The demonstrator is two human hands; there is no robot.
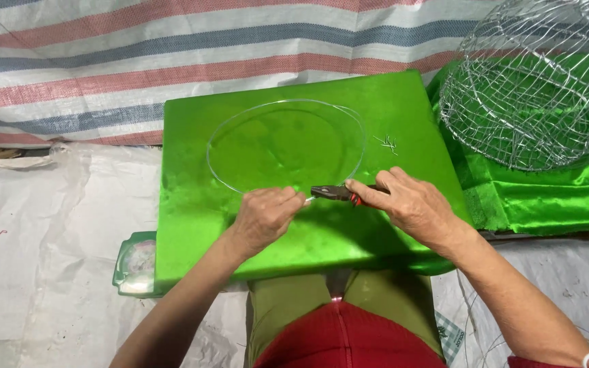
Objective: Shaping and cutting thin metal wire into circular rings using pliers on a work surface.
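gripping pliers (332,193), the right hand (410,204) bites the wire hoop (284,146) on the green surface (192,225); left hand (264,215) pinches its ends. hoop shaped, joint seemingly unfinished; wire basket (533,88) sits nearby.

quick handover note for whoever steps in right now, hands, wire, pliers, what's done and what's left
Left hand: pinching the near end of the wire hoop, at the plier tips.
Right hand: gripping the pliers, whose jaws meet the wire at the left hand's fingertips.
The hoop lies flat on the green cloth-covered board. Small wire clippings lie by its right side. A wire mesh basket sits upside down at far right.
Done: wire bent into a loop.
Left: the join at the near end looks unfinished; whether the ends are twisted together cannot be seen.
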